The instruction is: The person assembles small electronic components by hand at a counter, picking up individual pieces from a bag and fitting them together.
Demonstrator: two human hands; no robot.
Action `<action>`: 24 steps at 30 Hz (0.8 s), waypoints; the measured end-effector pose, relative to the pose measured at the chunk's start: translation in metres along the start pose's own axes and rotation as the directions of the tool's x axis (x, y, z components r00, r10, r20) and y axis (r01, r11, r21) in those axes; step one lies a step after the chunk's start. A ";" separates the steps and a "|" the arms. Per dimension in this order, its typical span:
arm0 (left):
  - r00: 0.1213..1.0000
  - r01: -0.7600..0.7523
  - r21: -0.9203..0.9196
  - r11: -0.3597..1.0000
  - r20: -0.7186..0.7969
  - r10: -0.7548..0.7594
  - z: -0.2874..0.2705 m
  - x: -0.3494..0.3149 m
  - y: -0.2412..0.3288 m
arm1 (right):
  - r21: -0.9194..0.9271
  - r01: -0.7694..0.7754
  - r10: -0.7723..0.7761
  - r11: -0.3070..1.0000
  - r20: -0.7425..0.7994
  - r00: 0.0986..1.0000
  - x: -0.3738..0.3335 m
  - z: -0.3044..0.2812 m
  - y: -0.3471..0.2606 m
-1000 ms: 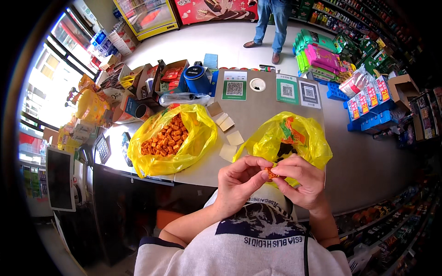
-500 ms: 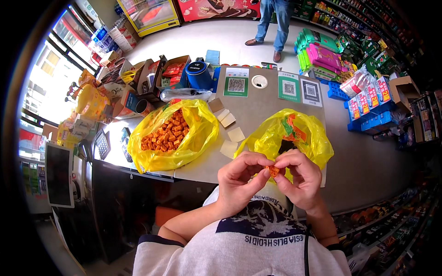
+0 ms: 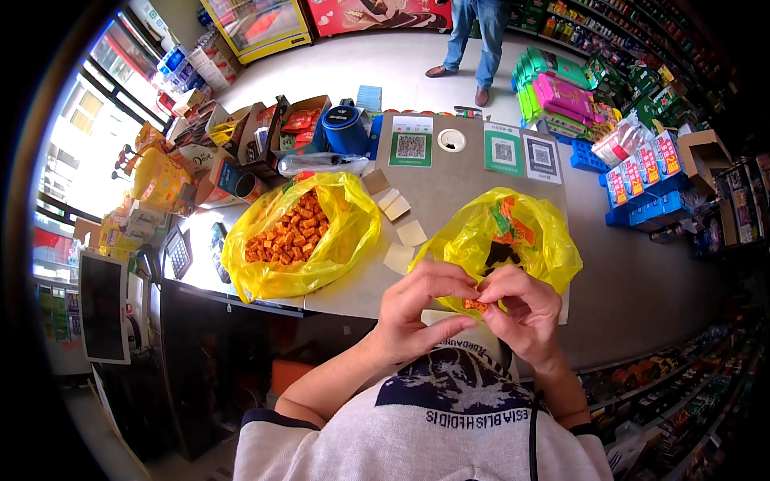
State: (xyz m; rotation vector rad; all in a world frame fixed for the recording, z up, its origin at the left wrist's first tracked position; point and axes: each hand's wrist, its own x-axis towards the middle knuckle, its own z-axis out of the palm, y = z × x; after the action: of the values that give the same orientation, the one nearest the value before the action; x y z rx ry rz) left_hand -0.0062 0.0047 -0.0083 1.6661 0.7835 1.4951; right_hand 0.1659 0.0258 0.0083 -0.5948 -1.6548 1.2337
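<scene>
In front of my chest, my right hand (image 3: 523,313) pinches a small orange-red piece (image 3: 475,305), perhaps a wrapped snack, between thumb and fingers. My left hand (image 3: 421,309) meets it from the other side, its fingertips close to the piece and its thumb held apart below. Just beyond both hands, a yellow plastic bag (image 3: 553,240) gapes on the counter, with dark bits and an orange-green wrapper (image 3: 512,224) inside. To the left stands another yellow bag (image 3: 349,232), holding many small orange-brown pieces (image 3: 293,234).
Small pale cards (image 3: 411,233) lie between the bags on the grey counter (image 3: 449,180). Behind are a blue canister (image 3: 345,130), snack boxes (image 3: 301,120) and code signs (image 3: 411,143). A monitor (image 3: 104,306) stands left. Beyond the counter, a person in jeans (image 3: 475,40) stands.
My left thumb has dropped away from the orange piece, and my right fingers have curled further around it. The bags have stayed in place.
</scene>
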 end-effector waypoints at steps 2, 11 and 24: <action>0.999 -0.046 0.048 0.998 0.010 0.045 -0.003 0.000 -0.003 | 0.045 -0.037 0.037 0.998 0.003 0.999 0.000 0.001 -0.001; 0.999 -0.026 0.035 0.999 -0.039 0.028 0.001 -0.007 -0.005 | 0.019 0.018 -0.020 1.000 0.103 0.995 0.005 -0.008 -0.001; 0.971 -0.218 0.192 0.957 -0.058 0.233 0.004 -0.006 -0.014 | 0.081 -0.110 0.110 0.991 0.010 0.994 -0.009 0.000 0.008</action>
State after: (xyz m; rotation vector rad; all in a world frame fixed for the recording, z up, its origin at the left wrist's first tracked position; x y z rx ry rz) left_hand -0.0022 0.0069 -0.0236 1.8955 0.8179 1.6989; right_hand 0.1684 0.0212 -0.0024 -0.6396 -1.5854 1.3771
